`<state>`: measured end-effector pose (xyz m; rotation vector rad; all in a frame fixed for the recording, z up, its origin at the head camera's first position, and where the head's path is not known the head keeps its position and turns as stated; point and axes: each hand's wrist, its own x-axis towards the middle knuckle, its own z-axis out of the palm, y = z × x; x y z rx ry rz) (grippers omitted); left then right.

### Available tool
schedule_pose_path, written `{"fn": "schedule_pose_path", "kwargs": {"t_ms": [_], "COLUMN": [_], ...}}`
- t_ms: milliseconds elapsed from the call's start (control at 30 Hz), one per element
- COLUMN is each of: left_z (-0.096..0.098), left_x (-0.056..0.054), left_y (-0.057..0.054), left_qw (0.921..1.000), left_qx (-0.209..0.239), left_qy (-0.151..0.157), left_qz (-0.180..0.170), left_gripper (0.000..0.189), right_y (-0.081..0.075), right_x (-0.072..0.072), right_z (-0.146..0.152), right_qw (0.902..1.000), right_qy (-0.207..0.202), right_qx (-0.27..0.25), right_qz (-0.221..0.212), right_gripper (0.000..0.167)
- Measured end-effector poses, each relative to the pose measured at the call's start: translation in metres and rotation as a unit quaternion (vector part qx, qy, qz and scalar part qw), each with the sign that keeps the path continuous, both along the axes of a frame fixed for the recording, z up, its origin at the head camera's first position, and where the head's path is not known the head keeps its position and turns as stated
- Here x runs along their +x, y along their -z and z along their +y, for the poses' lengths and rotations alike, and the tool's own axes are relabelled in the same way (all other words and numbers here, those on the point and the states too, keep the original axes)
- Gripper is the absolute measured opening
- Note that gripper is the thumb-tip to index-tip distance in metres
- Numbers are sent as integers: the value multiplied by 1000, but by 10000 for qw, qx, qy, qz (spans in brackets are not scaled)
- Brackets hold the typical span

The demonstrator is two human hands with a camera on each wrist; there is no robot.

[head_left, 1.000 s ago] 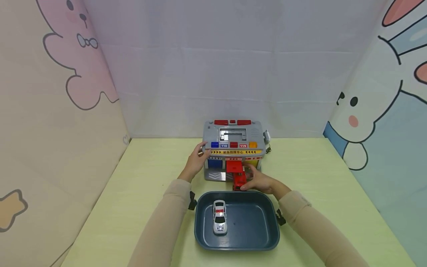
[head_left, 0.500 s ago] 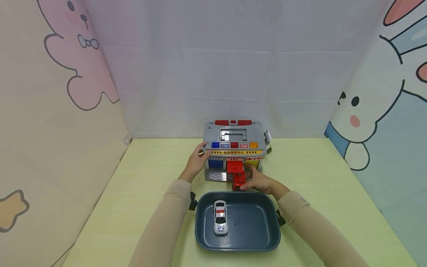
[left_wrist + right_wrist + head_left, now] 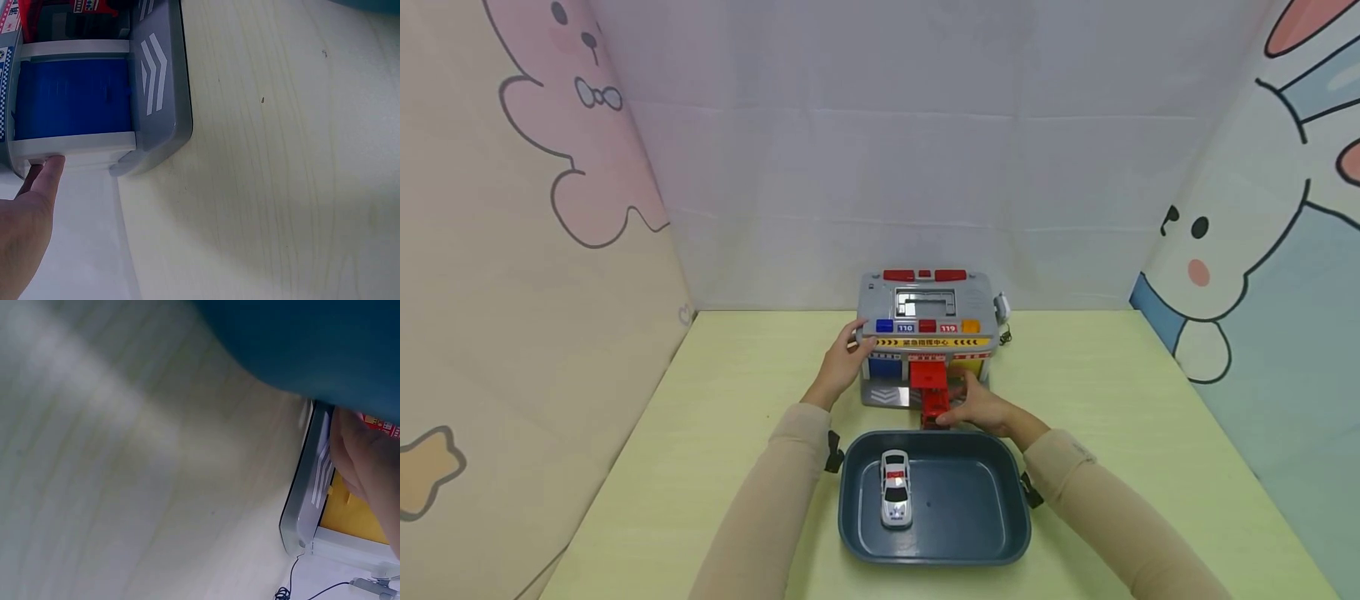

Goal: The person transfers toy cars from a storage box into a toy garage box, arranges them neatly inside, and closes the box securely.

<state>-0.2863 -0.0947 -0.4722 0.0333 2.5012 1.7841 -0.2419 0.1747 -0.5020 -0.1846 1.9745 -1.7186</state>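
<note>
A grey toy rescue station (image 3: 925, 300) stands at the back of the table, with blue and yellow doors and a raised red door (image 3: 928, 375) in the middle bay. My left hand (image 3: 841, 367) holds its left side, thumb toward the front; in the left wrist view the fingertips (image 3: 53, 164) press the side wall beside the blue door (image 3: 72, 100). A red toy car (image 3: 935, 404) sits on the station's front ramp, partly under the red door. My right hand (image 3: 985, 406) grips this car from the right, its fingers in front of the yellow door (image 3: 353, 509).
Close in front of the station stands a dark blue tray (image 3: 962, 554) with a white toy police car (image 3: 895, 492) on its left side. A small grey piece (image 3: 1002, 307) with a black cord (image 3: 1004, 335) hangs at the station's right. Fabric walls surround the table.
The red toy car's front has swung slightly left in my right hand, straighter in line with the middle bay. My left hand stays in place on the station.
</note>
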Motion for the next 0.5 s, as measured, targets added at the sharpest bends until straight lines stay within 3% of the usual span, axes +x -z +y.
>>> {"fn": "schedule_pose_path", "kwargs": {"t_ms": [233, 500], "left_z": [-1, -1], "left_x": [-1, 0], "left_y": [0, 0], "left_qw": [9998, 9999], "left_qx": [94, 93], "left_qy": [90, 96], "left_qz": [122, 59], "left_gripper": [54, 53], "right_y": [2, 5], "right_x": [1, 0], "right_z": [0, 1], "right_qw": [9996, 9993], "right_qy": [-22, -61], "right_qx": [66, 164], "right_qz": [291, 336], "right_gripper": [93, 90]}}
